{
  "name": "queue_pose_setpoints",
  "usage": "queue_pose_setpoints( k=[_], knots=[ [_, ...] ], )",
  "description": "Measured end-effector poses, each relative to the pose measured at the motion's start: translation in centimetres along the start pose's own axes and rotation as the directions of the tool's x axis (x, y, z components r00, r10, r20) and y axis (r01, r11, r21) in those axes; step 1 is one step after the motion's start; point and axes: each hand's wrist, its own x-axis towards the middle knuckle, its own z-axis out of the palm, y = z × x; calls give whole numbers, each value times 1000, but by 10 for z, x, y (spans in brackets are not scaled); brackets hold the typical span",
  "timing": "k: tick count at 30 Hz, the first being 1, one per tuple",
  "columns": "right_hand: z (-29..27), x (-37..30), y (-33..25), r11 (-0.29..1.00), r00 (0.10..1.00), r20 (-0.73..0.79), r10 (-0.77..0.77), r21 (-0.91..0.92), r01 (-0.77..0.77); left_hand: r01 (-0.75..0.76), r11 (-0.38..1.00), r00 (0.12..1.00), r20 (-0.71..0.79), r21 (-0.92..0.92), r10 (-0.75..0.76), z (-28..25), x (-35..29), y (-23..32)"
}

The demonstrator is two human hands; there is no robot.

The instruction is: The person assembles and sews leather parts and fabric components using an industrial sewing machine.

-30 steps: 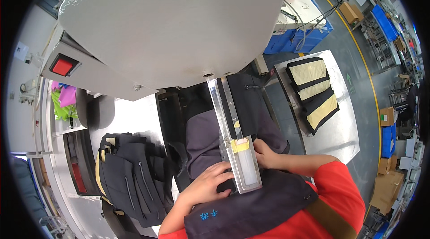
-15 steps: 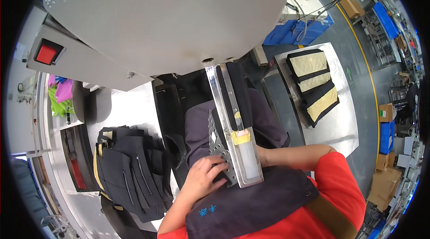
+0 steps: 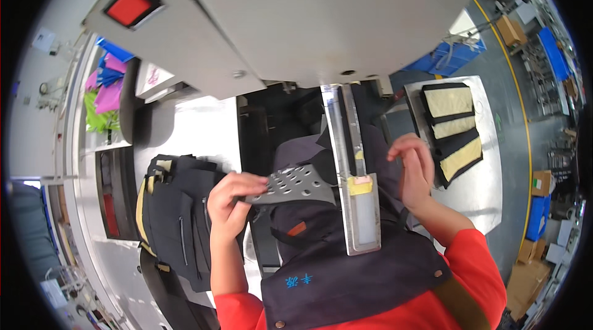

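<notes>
Grey, thin, matte sheet punched with round holes (image 3: 291, 194) lies left of centre, its left end pinched by the nearer left hand (image 3: 228, 203); its long axis runs rightward toward the narrow silver metal arm (image 3: 363, 222), contact there unclear. Right of centre, the right hand (image 3: 417, 172) bends its fingers loosely, holding nothing visible.

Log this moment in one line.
left hand: holding grey perforated panel | right hand: empty, beside metal bar | dark cloth pile: left side
</notes>
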Motion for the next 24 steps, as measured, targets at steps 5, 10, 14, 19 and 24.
queue_pose_setpoints(
  k=[5,10,14,19,24],
  knots=[
    [46,36,-71,700,758,609,-233,-436,565,-51,998,994,94,-42,55,-2,35,6],
    [59,27,-50,719,790,547,-276,-428,547,54,981,994,104,-188,-34,3,62,11],
    [54,29,-51,746,767,581,-271,-377,549,79,935,991,130,-345,-35,2,71,-1],
    [51,36,-52,638,590,743,-317,-293,712,299,903,954,98,-307,-283,22,93,-1],
    [47,40,-61,396,513,771,-377,-366,842,438,886,871,314,-154,-377,41,115,-3]
  ],
)
